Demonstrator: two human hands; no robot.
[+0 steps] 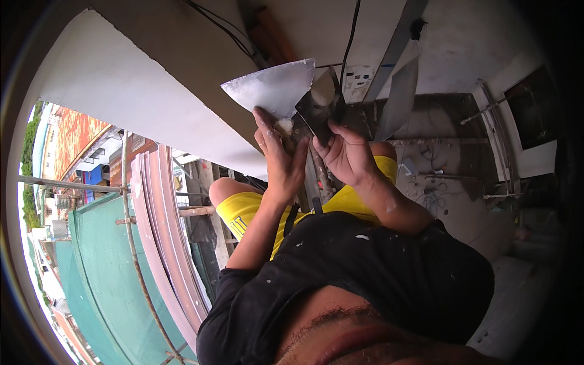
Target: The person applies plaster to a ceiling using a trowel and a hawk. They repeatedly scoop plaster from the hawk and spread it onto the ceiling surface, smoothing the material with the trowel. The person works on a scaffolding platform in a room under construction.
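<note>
My left hand (280,155) is up in front of me, closed at the base of a wide, fan-shaped putty knife (267,88). Its broad blade is pale and smeared with white, and its handle is mostly hidden by my fingers. A small whitish lump (284,126) sits by the blade's base. Between thumb and fingers, my right hand (348,155) pinches a dark, flat scraper (317,112) with a pale patch beyond it. The scraper is tilted close to the putty knife's right corner; I cannot tell whether the two touch.
A pale wall or beam (164,103) runs diagonally on the left. Beyond it are bamboo poles (131,231) and green netting (115,243), with rooftops outside. Black cables (222,24) hang above. Tangled cords (433,198) lie on the floor at right, below a dark wall opening (532,109).
</note>
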